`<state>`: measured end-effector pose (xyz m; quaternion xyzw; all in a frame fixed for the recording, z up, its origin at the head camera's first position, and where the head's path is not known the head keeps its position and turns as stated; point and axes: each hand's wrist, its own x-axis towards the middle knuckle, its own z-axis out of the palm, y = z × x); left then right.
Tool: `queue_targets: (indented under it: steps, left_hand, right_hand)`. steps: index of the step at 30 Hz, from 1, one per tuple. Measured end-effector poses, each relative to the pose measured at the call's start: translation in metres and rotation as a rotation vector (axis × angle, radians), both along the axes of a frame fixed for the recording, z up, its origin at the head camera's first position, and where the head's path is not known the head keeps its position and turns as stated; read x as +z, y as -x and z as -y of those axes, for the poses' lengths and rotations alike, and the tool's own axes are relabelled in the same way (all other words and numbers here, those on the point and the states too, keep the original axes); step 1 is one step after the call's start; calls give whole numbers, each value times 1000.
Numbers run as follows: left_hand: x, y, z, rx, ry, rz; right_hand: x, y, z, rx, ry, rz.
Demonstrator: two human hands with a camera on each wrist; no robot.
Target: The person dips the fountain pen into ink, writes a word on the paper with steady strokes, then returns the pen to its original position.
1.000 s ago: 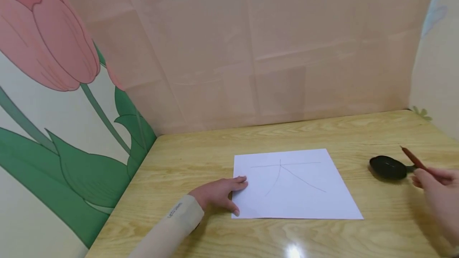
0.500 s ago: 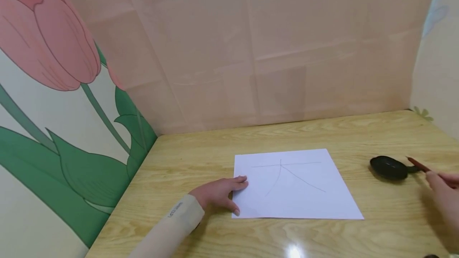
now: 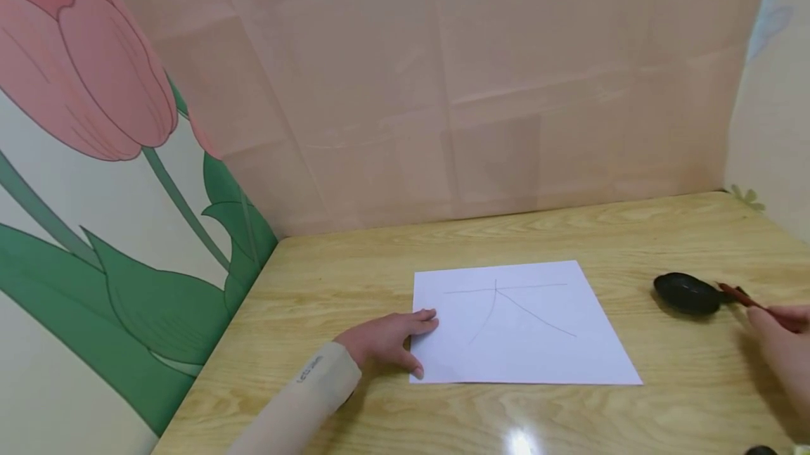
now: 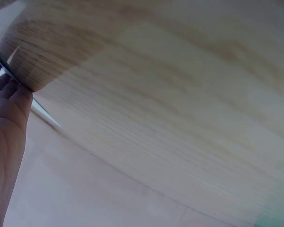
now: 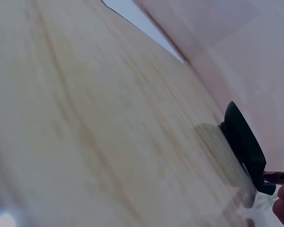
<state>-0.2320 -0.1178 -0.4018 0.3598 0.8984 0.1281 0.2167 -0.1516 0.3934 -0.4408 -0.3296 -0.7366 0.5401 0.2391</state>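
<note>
In the head view a white sheet of paper (image 3: 525, 360) lies on the table, bearing thin grey lines: one across, a short upright and two slanting down. My left hand (image 3: 392, 342) rests on its left edge with fingers and thumb spread. At the far right, my right hand (image 3: 781, 342) pinches a slim dark red pencil (image 3: 747, 297), its tip pointing left. That tip overlaps the handle of a small black pan-like dish (image 3: 686, 293). From the right wrist, the black dish (image 5: 244, 137) appears side-on, with the pencil (image 5: 277, 177) right at its handle end.
The wood-grain table (image 3: 569, 420) runs back to a wall hung with creased pinkish sheeting (image 3: 474, 89). A tulip mural (image 3: 114, 75) covers the left wall. A pale wall (image 3: 772, 138) closes the right side. A small dark round thing (image 3: 761, 450) shows at the bottom right edge.
My right hand has moved slightly right and lowered the pencil, so its tip now overlaps the dish's handle. The left hand and paper stay in place.
</note>
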Motion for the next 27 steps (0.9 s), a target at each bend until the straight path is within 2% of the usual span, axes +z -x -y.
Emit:
queue_targets:
  steps: [4,8,11,14,20,23,26,27]
  left_hand:
    - [0,-1,0,6,1,5]
    - [0,-2,2,3,8,-7]
    - [1,-3,2,3,5,-11]
    - [0,-3,3,4,0,-9]
    - [0,-4,5,-3,-4,-13]
    - [0,-5,5,-3,-5,-15]
    - [1,-5,5,-1,-7,-12]
    - [1,-5,5,-3,-6,-15]
  right_hand:
    - [-1,-2,2,-53,-48,36]
    - [-1,-8,5,-70,-23,7]
    - [-1,-11,7,-58,44,-17]
    - [-1,-9,6,-74,58,37]
    - [-4,-1,-1,-66,-87,255]
    - [-3,0,-2,-31,-129,286]
    - [-7,1,-6,6,-140,258]
    - [-7,3,-6,6,-149,272]
